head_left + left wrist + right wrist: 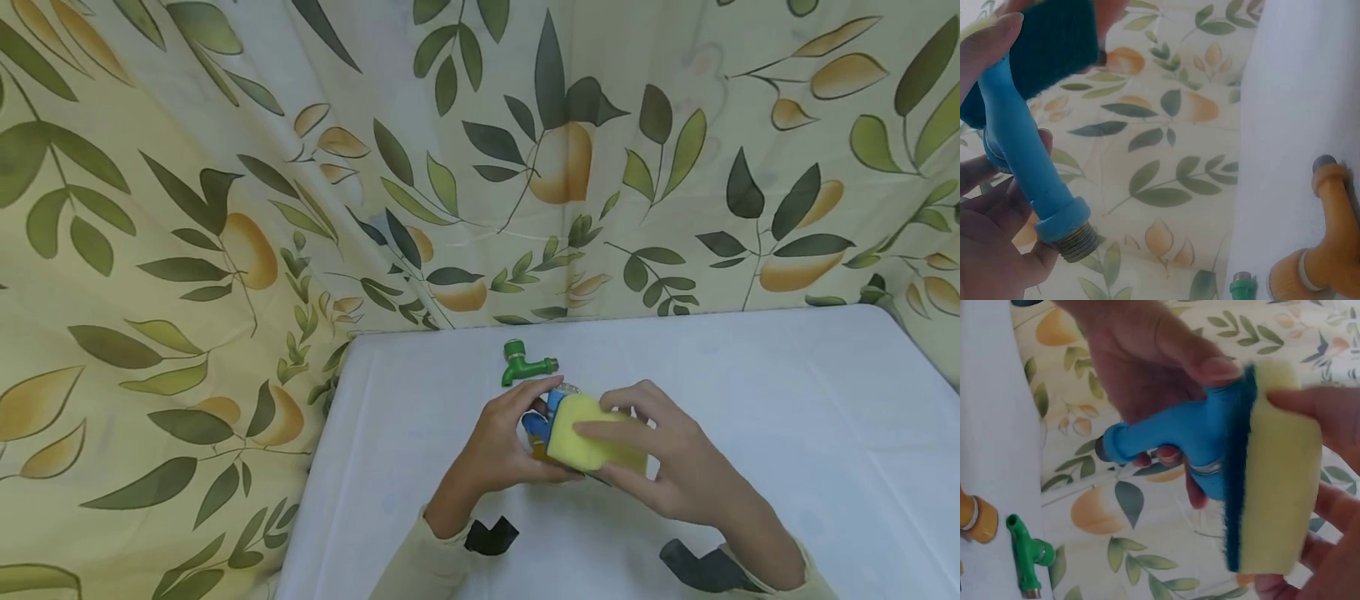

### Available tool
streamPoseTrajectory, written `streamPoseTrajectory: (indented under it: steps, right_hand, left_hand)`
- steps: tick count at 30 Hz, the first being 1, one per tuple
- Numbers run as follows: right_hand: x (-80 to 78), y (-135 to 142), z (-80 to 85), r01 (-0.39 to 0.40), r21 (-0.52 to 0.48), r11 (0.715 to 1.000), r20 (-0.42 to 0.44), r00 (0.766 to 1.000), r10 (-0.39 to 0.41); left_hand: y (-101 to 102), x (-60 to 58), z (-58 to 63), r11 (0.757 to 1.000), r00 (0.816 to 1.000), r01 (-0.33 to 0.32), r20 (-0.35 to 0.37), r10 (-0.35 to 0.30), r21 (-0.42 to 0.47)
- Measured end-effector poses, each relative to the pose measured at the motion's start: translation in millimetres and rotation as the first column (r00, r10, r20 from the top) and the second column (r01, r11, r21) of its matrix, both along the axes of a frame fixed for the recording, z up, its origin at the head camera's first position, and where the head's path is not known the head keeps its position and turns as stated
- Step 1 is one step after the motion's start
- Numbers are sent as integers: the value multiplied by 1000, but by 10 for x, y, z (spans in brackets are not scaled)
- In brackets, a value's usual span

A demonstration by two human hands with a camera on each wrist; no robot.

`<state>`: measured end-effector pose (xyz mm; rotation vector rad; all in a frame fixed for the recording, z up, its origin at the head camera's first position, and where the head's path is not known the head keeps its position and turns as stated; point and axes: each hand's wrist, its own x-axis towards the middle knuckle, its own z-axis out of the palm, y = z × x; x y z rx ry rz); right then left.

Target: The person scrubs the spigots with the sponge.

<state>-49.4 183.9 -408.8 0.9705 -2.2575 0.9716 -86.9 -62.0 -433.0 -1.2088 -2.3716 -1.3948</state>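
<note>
A blue plastic tap [1169,428] with a threaded metal end is in my left hand [491,442], gripped between thumb and fingers. My right hand [686,458] holds a yellow sponge [592,429] by its sides, thumb and fingers spread across it. The sponge's dark green scouring face [1057,50] lies against the tap in both wrist views. Seen from the head, the sponge covers much of the tap. Both hands are close together over the white table.
A green tap [519,364] lies on the white table [787,417], just beyond my hands. An orange tap [1341,240] rests near it, mostly hidden in the head view. Behind the table hangs a leaf-and-fruit patterned cloth [420,192], which also runs down the left side.
</note>
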Motion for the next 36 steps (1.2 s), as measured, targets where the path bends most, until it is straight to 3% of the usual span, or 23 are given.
streamPoseTrajectory:
  steps: [9, 13, 17, 22, 25, 30, 36]
  right_hand:
    - [49, -22, -5, -1, 5, 1000, 24, 1000, 1]
    - [61, -26, 5, 86, 31, 996, 62, 994, -88]
    - [82, -16, 17, 98, 57, 994, 113, 988, -104]
    - [72, -36, 13, 184, 78, 980, 91, 977, -191]
    - [84, -60, -2, 192, 85, 978, 83, 977, -199]
    - [94, -104, -25, 257, 93, 962, 60, 963, -263]
    - [102, -157, -33, 302, 101, 948, 65, 949, -309]
  left_hand:
    - [18, -24, -5, 1000, 999, -9, 31, 8, 25]
    - [21, -39, -17, 999, 999, -12, 48, 11, 30]
    - [18, -44, -30, 1000, 998, -18, 68, 17, 22]
    - [6, -50, -44, 999, 996, -7, 93, 5, 31]
    - [-1, -47, -49, 1000, 992, 6, 128, -9, 25]
    - [-16, -47, -46, 1000, 973, -19, 229, 15, 16]
    - [-12, -54, -50, 998, 966, -55, 256, 47, 26]
